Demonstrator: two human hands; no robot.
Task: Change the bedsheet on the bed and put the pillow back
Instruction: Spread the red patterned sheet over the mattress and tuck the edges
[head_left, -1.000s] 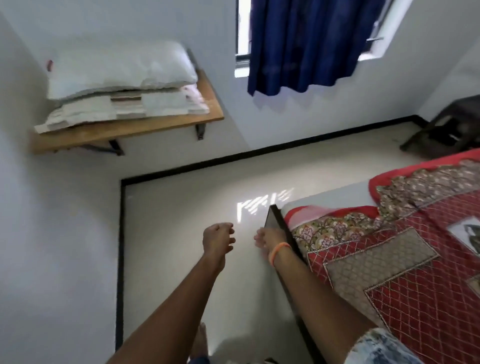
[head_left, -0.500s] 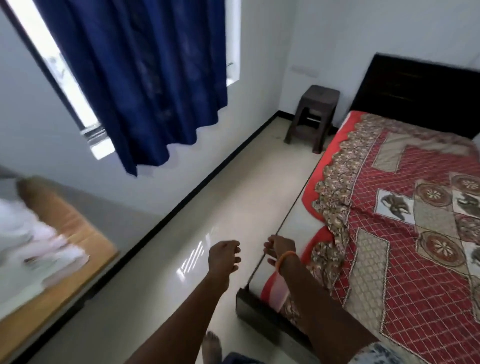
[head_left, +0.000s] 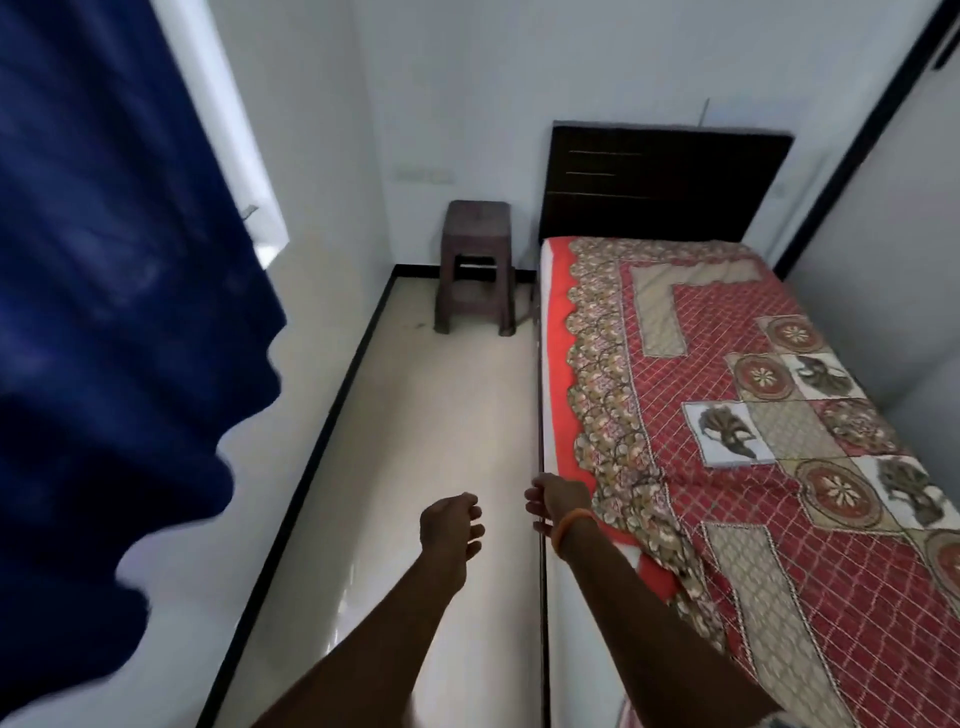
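From the head view, a red quilted-pattern bedsheet (head_left: 753, 426) with paisley border and patchwork squares lies spread over the bed (head_left: 543, 415), reaching the dark slatted headboard (head_left: 660, 182). The left hand (head_left: 449, 525) hangs over the glossy cream floor (head_left: 415, 415), fingers loosely curled and holding nothing. The right hand (head_left: 558, 501), with an orange wristband (head_left: 571, 522), is loosely curled beside the sheet's edge, whether touching it I cannot tell; a brown plastic stool (head_left: 475, 265) stands near the headboard and a deep blue pleated curtain (head_left: 114, 312) hangs on the left.
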